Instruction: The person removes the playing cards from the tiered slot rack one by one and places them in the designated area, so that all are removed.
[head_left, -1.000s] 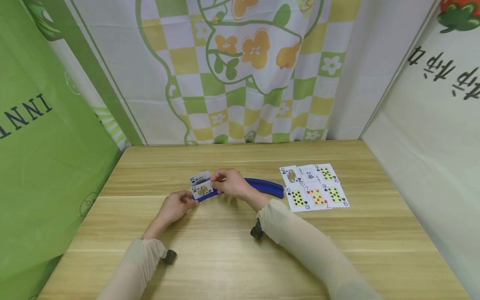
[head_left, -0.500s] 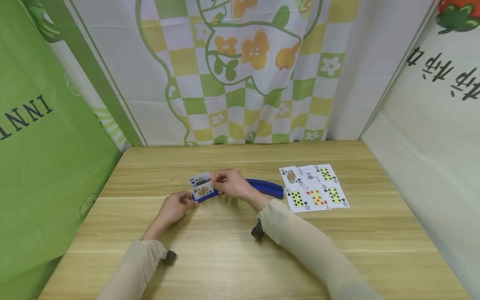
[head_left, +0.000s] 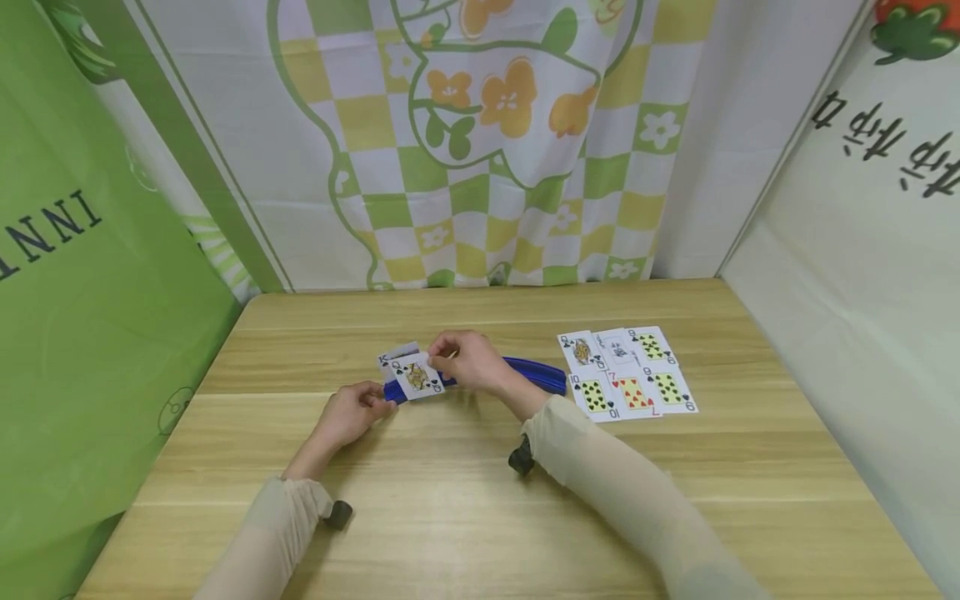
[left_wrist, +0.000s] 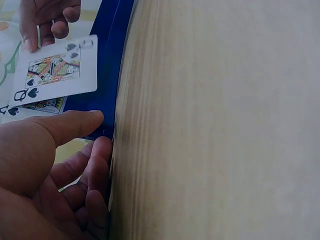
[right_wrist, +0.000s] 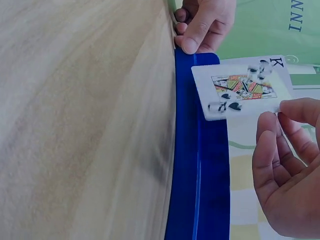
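A curved blue card holder (head_left: 536,374) lies across the table. My left hand (head_left: 352,414) pinches its left end; in the left wrist view the thumb (left_wrist: 80,125) lies on top and the fingers are underneath. A queen of spades (head_left: 417,377) is pinched at its upper right corner by my right hand (head_left: 472,362), tilted in front of the holder. Behind it a king of spades (head_left: 405,348) stands at the holder's left end, mostly covered by the queen. The right wrist view shows the queen (right_wrist: 242,90) overlapping the holder (right_wrist: 202,175).
To the right of the holder, several face-up cards lie in two overlapping rows, among them a joker (head_left: 618,348), a seven of hearts (head_left: 636,394) and a ten of spades (head_left: 595,397). A patterned curtain (head_left: 510,200) hangs behind the wooden table (head_left: 465,500).
The queen of spades, earlier level in the holder in front of the king, is now raised, shifted right and tilted in my right hand. My left hand has stayed on the holder.
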